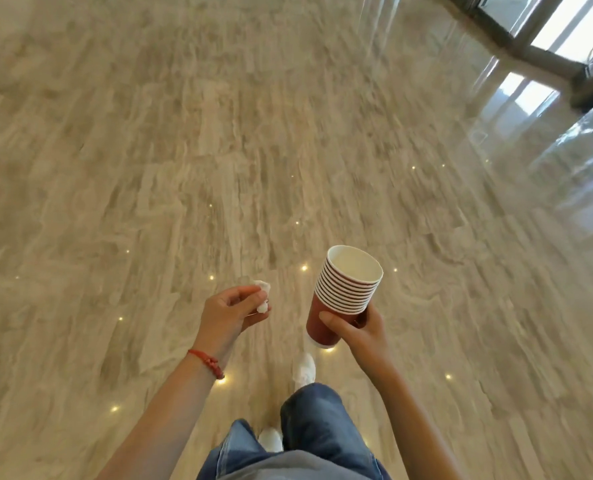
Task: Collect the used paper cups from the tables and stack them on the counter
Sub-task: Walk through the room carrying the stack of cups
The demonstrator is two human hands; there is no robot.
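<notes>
My right hand (pixel 360 329) grips a stack of several nested paper cups (pixel 343 292), red-brown outside and white inside, tilted with the open mouth pointing up and away from me. My left hand (pixel 231 311) is closed around a crumpled white tissue (pixel 262 296), pinched between fingertips and thumb. A red string bracelet circles my left wrist. Both hands hover at waist height above the floor. No table or counter is in view.
Polished beige marble floor (pixel 218 150) spreads all around, with small ceiling-light reflections. A dark-framed glass door or window (pixel 544 46) stands at the far upper right. My legs in blue jeans and white shoes (pixel 303 368) are below, mid-step.
</notes>
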